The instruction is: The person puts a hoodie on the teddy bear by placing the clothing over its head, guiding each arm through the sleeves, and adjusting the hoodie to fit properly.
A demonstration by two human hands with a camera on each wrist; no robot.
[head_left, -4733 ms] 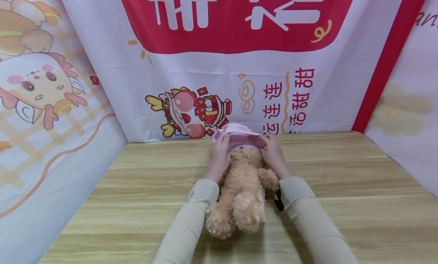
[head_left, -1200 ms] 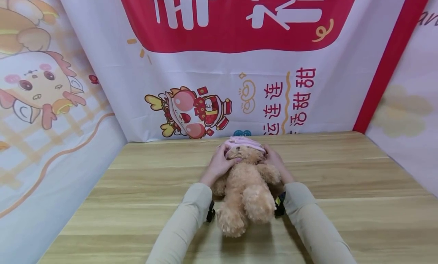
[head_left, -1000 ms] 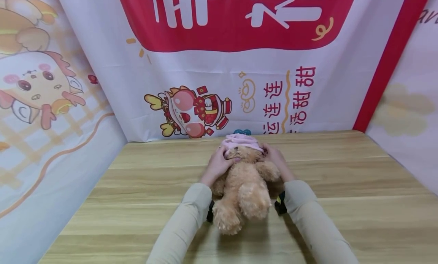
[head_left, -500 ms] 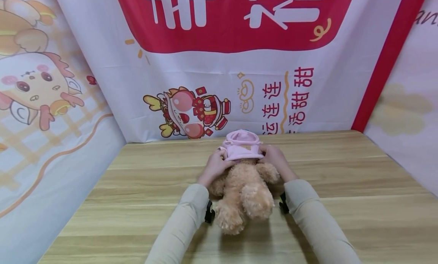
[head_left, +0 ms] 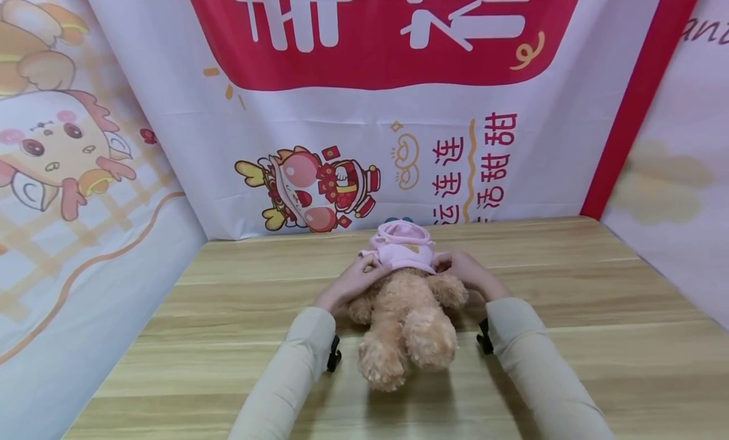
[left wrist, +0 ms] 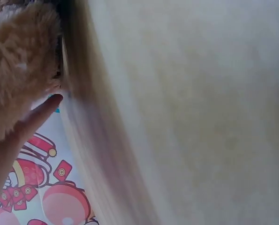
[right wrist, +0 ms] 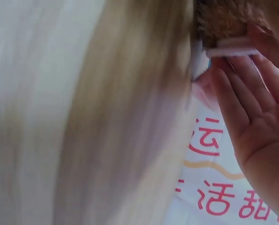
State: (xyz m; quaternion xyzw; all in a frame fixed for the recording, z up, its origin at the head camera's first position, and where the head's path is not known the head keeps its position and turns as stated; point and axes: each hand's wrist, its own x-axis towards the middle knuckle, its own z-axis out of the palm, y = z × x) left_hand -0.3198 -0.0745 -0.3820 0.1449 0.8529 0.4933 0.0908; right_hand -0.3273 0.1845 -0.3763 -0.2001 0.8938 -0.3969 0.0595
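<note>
A light-brown teddy bear [head_left: 407,297] lies on its back, feet toward me, its head covered by a small pink doll's top [head_left: 405,253]. The top's round neck opening faces up at the far end. At the left edge of the hem, my left hand [head_left: 360,277] pinches the cloth; in the left wrist view a finger shows beside the fur [left wrist: 22,70]. My right hand [head_left: 466,268] pinches the hem on the right. In the right wrist view its thumb and fingers hold the pink edge [right wrist: 233,48] against brown fur. The bear's face is hidden.
The wooden table [head_left: 256,313] ends at a white and red printed cloth [head_left: 319,98] hanging just behind the bear's head. Patterned cloths also stand at the left and right. Black straps [head_left: 333,354] show under both wrists.
The pink top has come down over the bear's face, and its neck opening now shows. Both hands have moved slightly toward me and spread apart at the wrists.
</note>
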